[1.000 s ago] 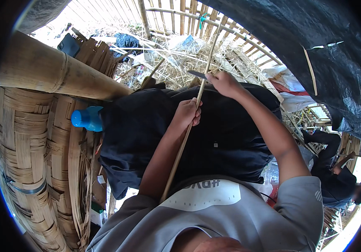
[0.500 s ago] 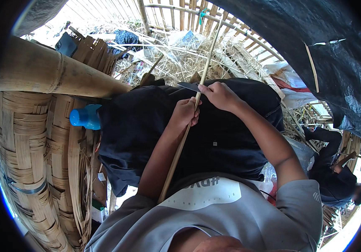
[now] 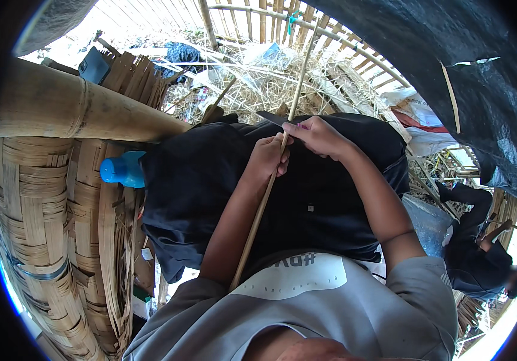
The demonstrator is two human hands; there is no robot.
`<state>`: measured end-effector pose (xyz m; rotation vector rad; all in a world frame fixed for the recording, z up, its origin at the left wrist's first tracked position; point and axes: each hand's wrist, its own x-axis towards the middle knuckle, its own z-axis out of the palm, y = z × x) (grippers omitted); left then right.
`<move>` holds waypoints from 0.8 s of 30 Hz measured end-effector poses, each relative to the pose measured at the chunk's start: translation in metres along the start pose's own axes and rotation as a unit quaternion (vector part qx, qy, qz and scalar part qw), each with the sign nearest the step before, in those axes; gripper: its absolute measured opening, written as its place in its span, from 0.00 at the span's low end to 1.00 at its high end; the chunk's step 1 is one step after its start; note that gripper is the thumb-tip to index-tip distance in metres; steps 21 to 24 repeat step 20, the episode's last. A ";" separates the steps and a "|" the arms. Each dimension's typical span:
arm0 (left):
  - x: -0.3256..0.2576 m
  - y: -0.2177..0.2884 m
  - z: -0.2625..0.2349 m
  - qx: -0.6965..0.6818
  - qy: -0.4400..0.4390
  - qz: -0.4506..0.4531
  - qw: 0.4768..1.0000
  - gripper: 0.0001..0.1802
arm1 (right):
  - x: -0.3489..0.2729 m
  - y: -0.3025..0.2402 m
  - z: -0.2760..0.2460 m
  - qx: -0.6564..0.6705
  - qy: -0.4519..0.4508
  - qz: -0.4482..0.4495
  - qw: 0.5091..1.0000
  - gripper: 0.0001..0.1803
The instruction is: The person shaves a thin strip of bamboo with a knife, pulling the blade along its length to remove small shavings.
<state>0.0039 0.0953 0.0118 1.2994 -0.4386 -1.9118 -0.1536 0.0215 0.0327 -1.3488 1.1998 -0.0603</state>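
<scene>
A long, thin bamboo strip (image 3: 257, 222) slants from beside my left upper arm, over my lap, and up toward the far fence. My left hand (image 3: 269, 157) is closed round it near mid-length. Just beyond, my right hand (image 3: 318, 137) grips a knife; its handle is hidden in the fingers. The dark knife blade (image 3: 272, 118) points to the left and lies across the strip, by my right thumb. Dark cloth (image 3: 330, 198) covers my legs beneath both hands.
A thick bamboo pole (image 3: 60, 102) runs along the left, above woven bamboo (image 3: 36, 198). A blue bottle (image 3: 123, 169) stands beside my left leg. Straw and shavings (image 3: 240, 84) litter the ground ahead. Black sheeting (image 3: 451, 72) hangs at the right, where another person (image 3: 481, 259) sits.
The right hand and knife have shifted slightly toward me and to the left along the strip. My right elbow has drawn inward. The left hand stays closed on the strip.
</scene>
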 end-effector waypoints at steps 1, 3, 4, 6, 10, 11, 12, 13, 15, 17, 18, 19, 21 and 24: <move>0.001 0.000 -0.001 0.002 0.004 0.001 1.000 0.17 | -0.002 -0.002 0.002 0.041 -0.017 0.000 0.999 0.30; 0.002 -0.001 0.000 0.005 0.002 0.001 1.000 0.17 | -0.006 -0.004 0.001 0.120 -0.046 0.003 0.992 0.28; 0.001 -0.001 0.001 0.005 0.000 0.001 1.000 0.17 | -0.006 -0.002 -0.001 0.141 -0.067 0.007 0.988 0.28; 0.002 0.000 0.001 0.007 -0.002 0.002 1.000 0.17 | -0.004 0.001 -0.005 0.180 -0.110 0.013 0.977 0.29; 0.006 -0.003 0.000 0.017 0.000 -0.001 1.000 0.17 | -0.011 -0.006 -0.016 0.315 -0.134 0.002 0.940 0.29; 0.006 -0.003 0.000 0.020 0.000 -0.002 1.000 0.17 | -0.011 -0.007 -0.021 0.344 -0.131 -0.010 0.930 0.29; 0.006 -0.003 0.001 0.022 0.001 -0.003 1.000 0.17 | -0.011 -0.007 -0.025 0.373 -0.129 -0.021 0.919 0.29; 0.006 -0.003 0.001 0.024 0.001 -0.004 1.000 0.17 | -0.013 -0.008 -0.030 0.393 -0.129 -0.023 0.910 0.28; 0.006 -0.003 0.001 0.025 -0.001 -0.004 1.000 0.18 | -0.010 -0.005 -0.029 0.359 -0.075 -0.020 0.930 0.28; 0.008 -0.004 0.000 0.020 -0.006 -0.002 1.000 0.20 | -0.005 -0.002 -0.027 0.343 -0.029 -0.015 0.939 0.28; 0.008 -0.005 0.000 0.020 -0.008 -0.003 1.000 0.20 | -0.002 -0.001 -0.025 0.345 -0.011 -0.012 0.939 0.28; 0.009 -0.006 0.000 0.020 -0.009 -0.004 1.000 0.20 | 0.001 -0.001 -0.024 0.346 0.008 -0.008 0.938 0.28; 0.009 -0.006 0.000 0.019 -0.009 -0.005 1.000 0.20 | 0.005 -0.002 -0.025 0.348 0.049 -0.009 0.936 0.29; 0.009 -0.006 0.000 0.019 -0.009 -0.005 1.000 0.20 | 0.005 -0.002 -0.025 0.348 0.049 -0.009 0.936 0.29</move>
